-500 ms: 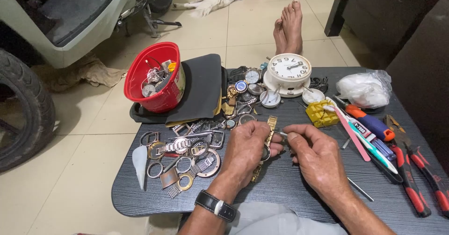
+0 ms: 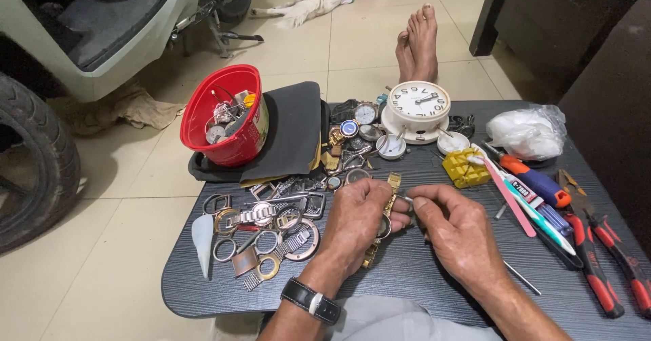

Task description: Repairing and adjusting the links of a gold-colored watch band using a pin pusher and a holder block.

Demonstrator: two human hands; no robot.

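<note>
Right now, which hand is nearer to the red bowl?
Left. The left hand holds the gold watch just right of the metal parts below the red bowl. The right hand is farther right, beyond the watch.

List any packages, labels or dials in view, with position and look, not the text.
White round clock: table's far edge, numbered dial, dark hands.
Clear plastic bag: far right corner, crumpled, white contents.
Red tub: far left, label band around its side.
Blue-handled tool: right side, white label strip.

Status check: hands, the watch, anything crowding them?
Left hand grips gold watch. Right hand pinches thin tool at it. Watch parts pile close left.
</note>
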